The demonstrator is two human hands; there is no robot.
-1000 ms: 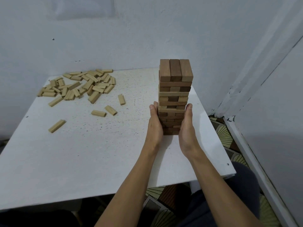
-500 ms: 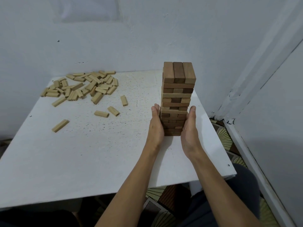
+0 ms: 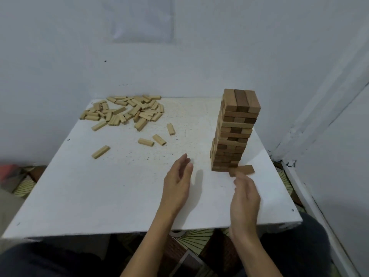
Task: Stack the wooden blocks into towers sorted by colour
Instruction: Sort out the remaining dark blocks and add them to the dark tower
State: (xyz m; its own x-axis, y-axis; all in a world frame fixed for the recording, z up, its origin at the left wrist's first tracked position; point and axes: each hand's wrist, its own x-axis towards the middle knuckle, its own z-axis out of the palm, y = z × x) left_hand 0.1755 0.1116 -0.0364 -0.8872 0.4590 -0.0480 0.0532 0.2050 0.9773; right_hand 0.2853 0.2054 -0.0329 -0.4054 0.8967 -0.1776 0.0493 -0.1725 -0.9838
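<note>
A tall tower [image 3: 234,130] of brown blocks stands near the right edge of the white table [image 3: 99,196], about midway between its far and near edges. Its layers cross each other, and the top layer shows three blocks side by side, the middle one darker. The lower layers sit slightly out of line with the upper ones. One brown block [image 3: 242,170] lies flat on the tabletop touching the tower's base, sticking out toward the right edge.

Both hands are off the tower and hold nothing. The left hand [image 3: 176,183] hovers over the tabletop just left of the tower's base, fingers straight and spread loosely, palm turned inward. The right hand [image 3: 245,198] is nearer the near edge, fingers relaxed and slightly curled, its fingertips just short of the loose brown block; it is blurred.

A pile of pale blocks [image 3: 123,111] lies at the far left corner. A few pale strays [image 3: 157,137] lie between the pile and the tower, and one more [image 3: 100,151] rests alone closer to the left edge.
</note>
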